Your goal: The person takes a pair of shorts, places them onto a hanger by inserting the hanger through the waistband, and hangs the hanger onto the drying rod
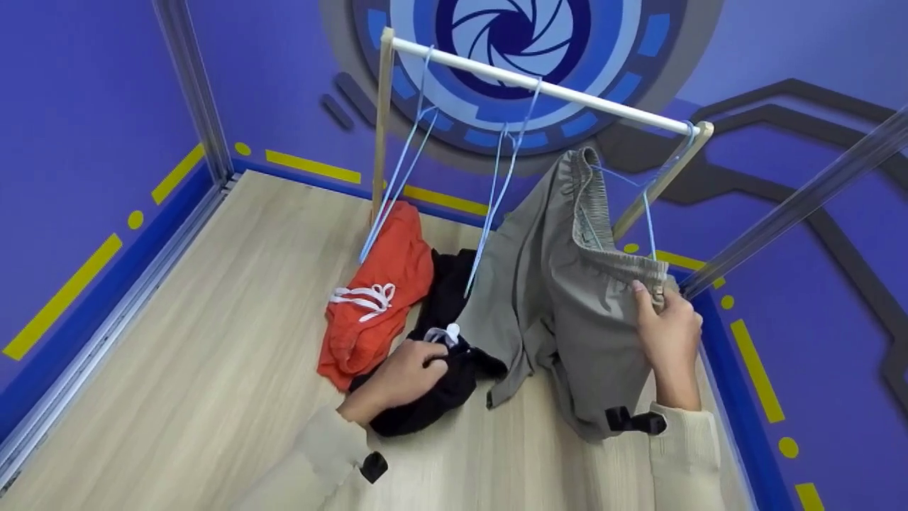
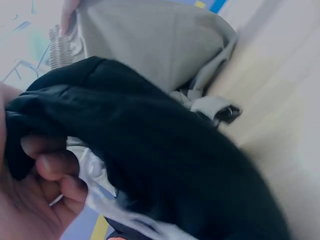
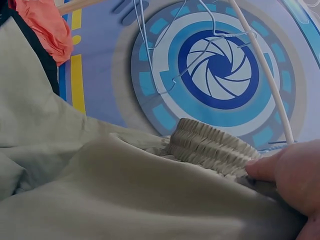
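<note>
My left hand (image 1: 408,376) grips a bunched black garment (image 1: 433,408) with a white drawstring. In the left wrist view the black cloth (image 2: 150,135) is pinched near the thumb, fingers curled under it. My right hand (image 1: 670,326) pinches the elastic waistband (image 3: 212,145) of grey shorts (image 1: 567,284) at its near right corner, thumb on the outside. A light blue wire hanger (image 1: 650,220) on the rod's right end reaches into that waistband, its lower part hidden by the cloth. The grey legs hang down to the table.
A white rod (image 1: 539,84) on wooden posts (image 1: 383,121) carries two more blue hangers, a left hanger (image 1: 401,177) and a middle hanger (image 1: 493,206). Orange shorts (image 1: 376,298) with white laces lie beside the black garment. Blue printed walls (image 1: 92,106) enclose the wooden table (image 1: 177,341).
</note>
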Tool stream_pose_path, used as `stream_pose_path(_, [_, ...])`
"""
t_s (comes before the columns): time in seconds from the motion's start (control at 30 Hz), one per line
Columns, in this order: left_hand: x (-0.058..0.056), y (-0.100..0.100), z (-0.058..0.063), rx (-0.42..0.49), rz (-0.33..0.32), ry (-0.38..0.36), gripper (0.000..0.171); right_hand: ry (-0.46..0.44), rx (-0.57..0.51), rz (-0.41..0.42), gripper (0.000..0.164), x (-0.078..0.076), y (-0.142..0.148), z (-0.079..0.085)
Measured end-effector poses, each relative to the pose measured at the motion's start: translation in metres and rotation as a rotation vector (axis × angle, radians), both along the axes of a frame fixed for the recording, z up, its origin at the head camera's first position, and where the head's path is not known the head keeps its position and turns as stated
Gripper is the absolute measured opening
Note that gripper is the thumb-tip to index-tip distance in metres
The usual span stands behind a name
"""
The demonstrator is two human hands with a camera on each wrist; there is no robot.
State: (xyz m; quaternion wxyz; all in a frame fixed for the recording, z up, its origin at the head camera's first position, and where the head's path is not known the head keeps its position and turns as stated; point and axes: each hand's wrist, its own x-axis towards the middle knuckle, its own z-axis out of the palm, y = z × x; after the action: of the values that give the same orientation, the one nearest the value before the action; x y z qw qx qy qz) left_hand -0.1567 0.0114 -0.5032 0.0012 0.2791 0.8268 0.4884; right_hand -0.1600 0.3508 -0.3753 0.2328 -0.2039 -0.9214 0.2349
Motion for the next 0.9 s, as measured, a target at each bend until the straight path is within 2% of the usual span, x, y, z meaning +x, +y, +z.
stream_pose_path(0.1, [-0.002,-0.002,0.003,0.136,0.013,-0.047,0.024,0.020,-0.039,-0.002,0.050,0.004,-0.001,-0.007])
stream_pose_path(0.2, [-0.003,-0.002,0.004,0.207,0.049,-0.079,0.025,0.056,-0.107,-0.011,0.048,0.007,-0.004,-0.016])
stream_pose_path(0.33, [-0.002,-0.003,0.008,0.221,0.088,-0.108,0.024,0.082,-0.174,-0.033,0.048,0.013,-0.009,-0.031])
stream_pose_path(0.47, [0.006,-0.005,0.027,0.229,0.104,-0.121,0.022,0.044,-0.232,-0.072,0.054,0.019,-0.015,-0.048])
stream_pose_path(0.57, [0.012,-0.006,0.040,0.242,0.116,-0.109,0.022,0.004,-0.282,-0.071,0.056,0.024,-0.020,-0.061])
stream_pose_path(0.8, [0.013,-0.005,0.042,0.251,0.119,-0.094,0.022,0.042,-0.313,0.025,0.048,0.031,-0.029,-0.085])
stream_pose_path(0.9, [0.013,-0.004,0.042,0.247,0.119,-0.085,0.022,0.078,-0.314,0.035,0.046,0.035,-0.034,-0.091])
